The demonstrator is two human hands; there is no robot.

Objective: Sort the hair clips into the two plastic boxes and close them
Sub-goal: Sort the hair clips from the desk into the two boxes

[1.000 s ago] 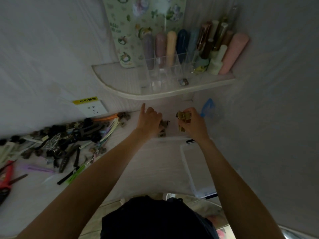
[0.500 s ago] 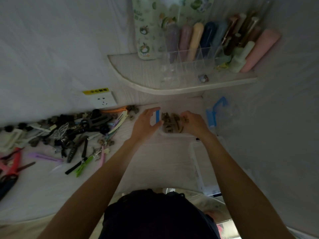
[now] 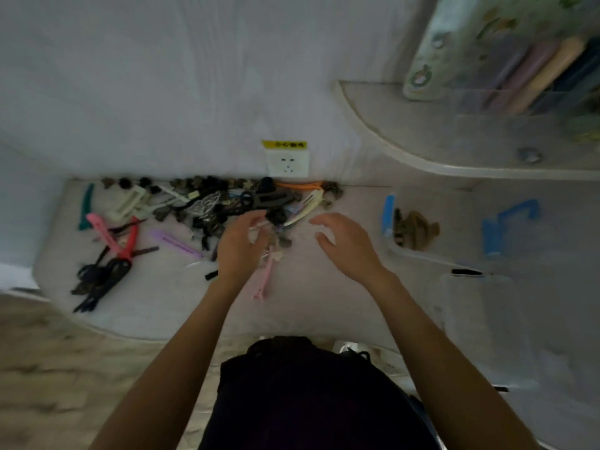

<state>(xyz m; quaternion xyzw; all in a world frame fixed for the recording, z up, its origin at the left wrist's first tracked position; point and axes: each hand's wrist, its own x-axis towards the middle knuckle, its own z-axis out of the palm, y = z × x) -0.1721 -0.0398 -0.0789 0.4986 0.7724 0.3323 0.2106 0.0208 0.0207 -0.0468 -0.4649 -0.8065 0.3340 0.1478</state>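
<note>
Head view, steeply down, close

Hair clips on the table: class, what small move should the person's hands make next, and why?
Probably close the left hand on a few small clips from the pile it is reaching into. The right hand hovers open and empty, and the clear box at right holds only a few brown clips.

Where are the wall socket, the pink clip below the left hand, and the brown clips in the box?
wall socket (image 3: 287,164): head view, faceplate centre.
pink clip (image 3: 264,280): head view, mid-shaft.
brown clips (image 3: 415,229): head view, middle of pile.
</note>
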